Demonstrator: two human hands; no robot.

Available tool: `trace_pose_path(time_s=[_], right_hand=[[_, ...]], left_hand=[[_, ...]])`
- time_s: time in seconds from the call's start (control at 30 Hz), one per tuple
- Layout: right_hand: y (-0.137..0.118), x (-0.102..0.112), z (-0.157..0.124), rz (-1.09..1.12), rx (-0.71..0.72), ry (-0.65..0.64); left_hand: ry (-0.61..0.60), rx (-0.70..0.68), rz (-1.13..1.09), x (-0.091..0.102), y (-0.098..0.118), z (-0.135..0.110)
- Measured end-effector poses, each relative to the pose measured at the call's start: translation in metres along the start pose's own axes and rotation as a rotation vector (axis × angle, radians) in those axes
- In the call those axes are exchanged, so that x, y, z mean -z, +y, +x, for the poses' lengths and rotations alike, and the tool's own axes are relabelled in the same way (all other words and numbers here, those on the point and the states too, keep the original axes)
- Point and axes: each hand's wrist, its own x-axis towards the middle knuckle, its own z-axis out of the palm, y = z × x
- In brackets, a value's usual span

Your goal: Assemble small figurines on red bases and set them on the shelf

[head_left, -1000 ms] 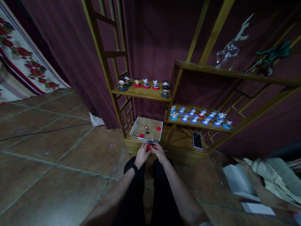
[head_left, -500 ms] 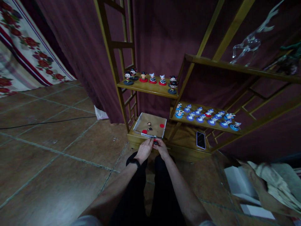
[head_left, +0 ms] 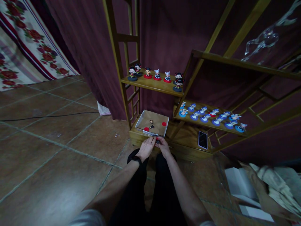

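Observation:
Between my two hands, at the near edge of a shallow cardboard box (head_left: 137, 124), is a small dark-and-red figurine (head_left: 157, 141), mostly covered by fingers. My left hand (head_left: 147, 147) is closed with its fingertips against the figurine. My right hand (head_left: 163, 146) grips it from the other side. Inside the box lie a small figurine piece (head_left: 151, 121), a darker piece (head_left: 151, 127) and two red discs, one red disc (head_left: 164, 124) at the right and one red disc (head_left: 146, 129) near the front.
A wooden display shelf (head_left: 150, 85) carries several figurines on round bases. Lower right, another shelf holds several blue-and-white figurines (head_left: 205, 117). A phone (head_left: 202, 140) lies on the bottom board. A clear deer ornament (head_left: 268, 37) stands high right. White boxes (head_left: 242, 185) and cloth lie on the floor.
My view has shifted slightly, so the shelf sits a little further right. Both hands stay together at the box's near edge, with the fingers moved slightly around the figurine.

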Motion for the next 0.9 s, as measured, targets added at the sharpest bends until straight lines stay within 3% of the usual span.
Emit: trace_pose_path(time_s=[0.23, 0.5, 0.73, 0.83, 0.9], right_hand=[[-0.002, -0.001, -0.002, -0.033, 0.021, 0.022], [0.002, 0.000, -0.001, -0.059, 0.006, 0.012], [-0.007, -0.005, -0.009, -0.059, -0.014, -0.070], [-0.010, -0.003, -0.013, -0.018, -0.018, -0.080], [-0.012, -0.002, -0.014, 0.021, -0.021, -0.053]], left_hand=[[-0.024, 0.024, -0.054, 0.001, 0.002, -0.001], [0.101, 0.089, -0.500, 0.005, 0.000, 0.002], [0.151, 0.209, -0.647, 0.005, -0.004, 0.000], [0.215, 0.288, -0.656, 0.013, -0.009, 0.003], [0.277, 0.358, -0.648, 0.028, -0.011, 0.011]])
